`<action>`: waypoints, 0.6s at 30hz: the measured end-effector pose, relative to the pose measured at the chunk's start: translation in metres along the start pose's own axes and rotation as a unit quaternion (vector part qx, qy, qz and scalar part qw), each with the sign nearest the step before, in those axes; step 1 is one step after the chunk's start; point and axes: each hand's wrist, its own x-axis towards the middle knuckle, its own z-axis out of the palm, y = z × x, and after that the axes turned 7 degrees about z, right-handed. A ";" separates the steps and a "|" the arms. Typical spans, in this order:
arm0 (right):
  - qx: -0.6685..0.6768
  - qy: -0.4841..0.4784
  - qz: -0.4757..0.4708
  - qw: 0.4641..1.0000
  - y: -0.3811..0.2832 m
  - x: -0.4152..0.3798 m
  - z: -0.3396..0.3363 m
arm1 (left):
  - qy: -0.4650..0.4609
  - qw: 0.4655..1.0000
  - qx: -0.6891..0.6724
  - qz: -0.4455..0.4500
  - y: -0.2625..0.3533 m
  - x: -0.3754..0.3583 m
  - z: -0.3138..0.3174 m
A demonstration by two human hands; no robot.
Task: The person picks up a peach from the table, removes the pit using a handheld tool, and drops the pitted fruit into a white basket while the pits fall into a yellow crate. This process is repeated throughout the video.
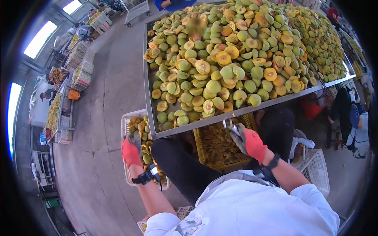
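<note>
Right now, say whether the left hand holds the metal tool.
No, the tool is in the right hand, the left hand by the white crate.

Two gloved hands (252, 143) are showing; one metal tool (228, 122); one yellow crate (199, 147) under the table's (185, 128) near edge, one white crate (123, 124) by its left corner; fruit (214, 86) is exceeding count.

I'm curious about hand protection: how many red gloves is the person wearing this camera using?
2: one on the left hand, near the white crate; one on the right hand, which holds a metal tool. Neither is hidden.
</note>
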 end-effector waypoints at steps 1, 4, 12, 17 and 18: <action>0.087 0.002 0.060 0.994 0.008 0.014 -0.006 | 0.013 0.998 -0.005 0.061 0.007 0.007 0.001; 0.222 -0.018 0.134 0.966 0.020 0.018 -0.004 | 0.003 0.965 -0.246 0.094 -0.018 0.067 0.072; 0.133 0.016 0.106 0.985 -0.003 -0.026 0.015 | -0.051 0.962 0.185 0.195 0.051 0.105 0.166; -0.064 0.030 -0.044 0.997 -0.013 -0.028 0.016 | -0.203 0.957 0.184 0.095 0.082 0.101 0.139; -0.072 0.044 -0.091 0.992 -0.014 -0.030 0.020 | -0.164 0.970 0.151 0.100 0.081 0.097 0.138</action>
